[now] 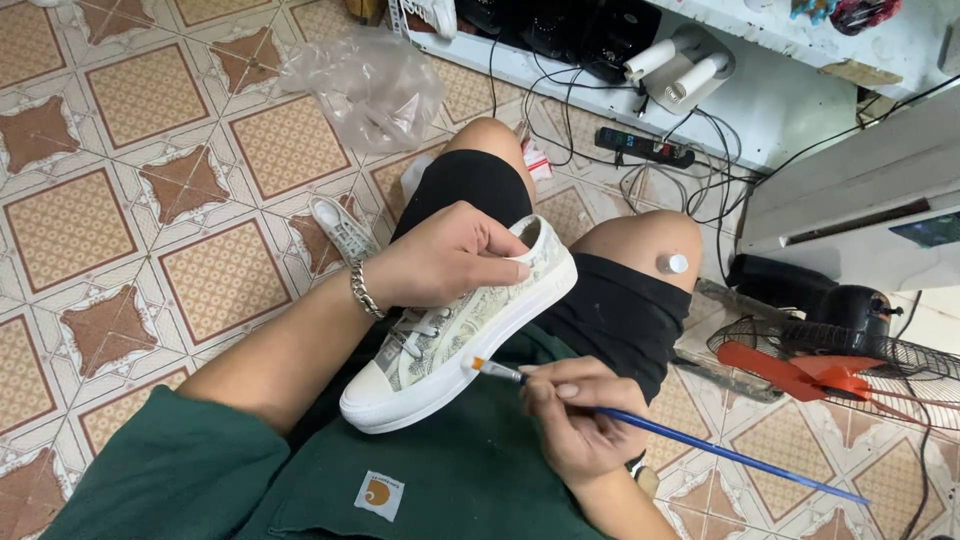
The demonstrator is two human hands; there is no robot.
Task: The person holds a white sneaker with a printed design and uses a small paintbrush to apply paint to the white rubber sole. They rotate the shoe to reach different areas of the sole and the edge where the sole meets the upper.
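Tiled floor [150, 180] beneath. Left hand [440, 255] clenched on light, stiff shoe [460, 330] at heel collar; right hand [575, 415] pinching slim brush [690, 440] near ferrule.

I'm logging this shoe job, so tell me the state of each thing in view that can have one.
Sneaker: on the lap, tilted, laces tied.
Left hand: fingers gripping the sneaker's heel collar.
Right hand: closed around the paintbrush.
Paintbrush: bristle tip close to the sneaker's white sole.
Second sneaker: lying on the floor tiles.
Small bottle: standing on the knee.
Fan: lying down, blades not blurred.
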